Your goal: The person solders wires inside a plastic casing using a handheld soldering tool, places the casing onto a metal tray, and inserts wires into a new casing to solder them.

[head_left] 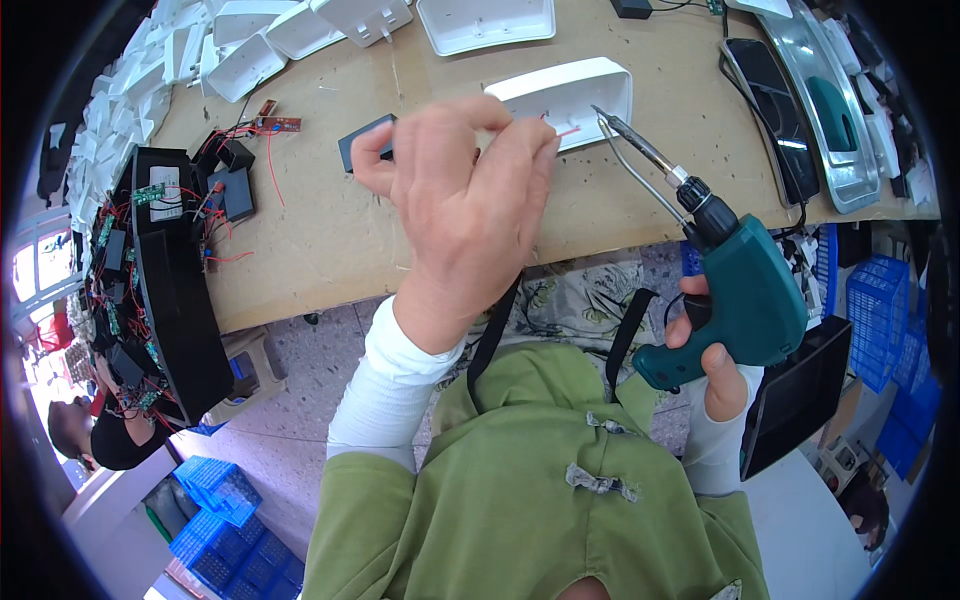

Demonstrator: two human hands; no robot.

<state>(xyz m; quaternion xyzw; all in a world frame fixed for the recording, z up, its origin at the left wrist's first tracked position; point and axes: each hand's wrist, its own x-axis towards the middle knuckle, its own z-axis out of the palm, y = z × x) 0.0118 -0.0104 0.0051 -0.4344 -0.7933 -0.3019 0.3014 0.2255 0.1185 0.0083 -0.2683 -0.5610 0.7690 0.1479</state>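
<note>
My left hand [465,190] is raised over the table, its thumb and fingertips pinched together. A thin red wire [568,132] sticks out from the pinch, over a white plastic housing [612,85]. My right hand [724,382] is wrapped round the handle of a green soldering gun [757,290]. The gun's metal tip and its bent solder feed tube point up and left, above the housing and just right of the wire end. Behind my left hand lies a small black box [358,148], partly covered by the fingers.
A black bin [180,310] of wired circuit boards stands at the table's left edge, beside loose boards [280,125]. More white housings [485,25] are piled far left and along the back. At right lie a phone [770,110] and a metal tray [845,170].
</note>
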